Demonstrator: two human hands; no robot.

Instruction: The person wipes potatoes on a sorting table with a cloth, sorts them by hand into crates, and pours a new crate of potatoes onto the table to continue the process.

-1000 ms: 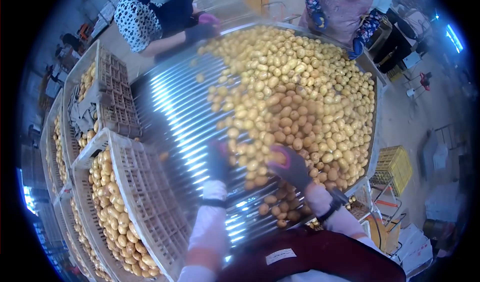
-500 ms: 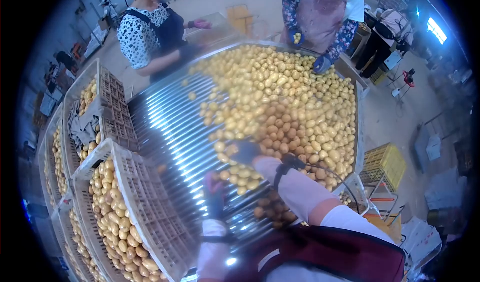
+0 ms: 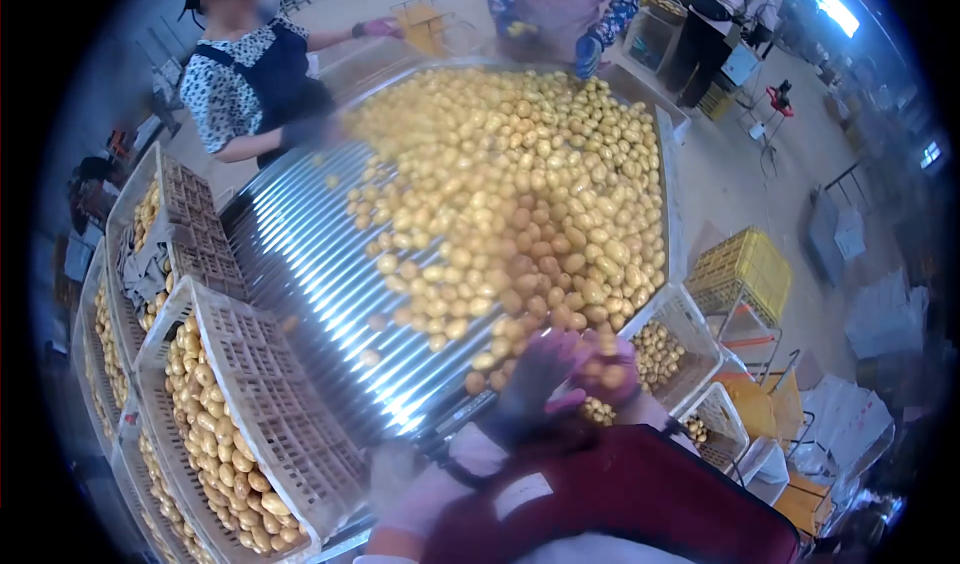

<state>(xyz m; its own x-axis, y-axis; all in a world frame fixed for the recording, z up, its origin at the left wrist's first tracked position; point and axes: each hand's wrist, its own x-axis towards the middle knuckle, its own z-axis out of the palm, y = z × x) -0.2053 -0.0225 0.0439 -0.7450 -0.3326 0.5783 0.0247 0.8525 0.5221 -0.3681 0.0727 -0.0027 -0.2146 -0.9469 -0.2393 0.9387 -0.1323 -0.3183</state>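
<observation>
Yellow potatoes lie in a large heap on the ridged metal sorting table. Near the table's lower edge, my left hand, in a dark glove with pink fingertips, is beside the potatoes, blurred by motion; what it holds cannot be made out. Just to its right, my right hand, in a pink glove, has its fingers around a few potatoes. The two hands are close together, beside a white crate of small potatoes.
Plastic crates full of potatoes line the left side. One co-worker stands at the upper left, another at the far edge with gloved hands near the heap. A yellow crate stands on a frame at the right.
My right hand has come back from the heap to the lower right. My left hand has moved right, beside it. The view has shifted, and the left co-worker's arm is stretched out farther.
</observation>
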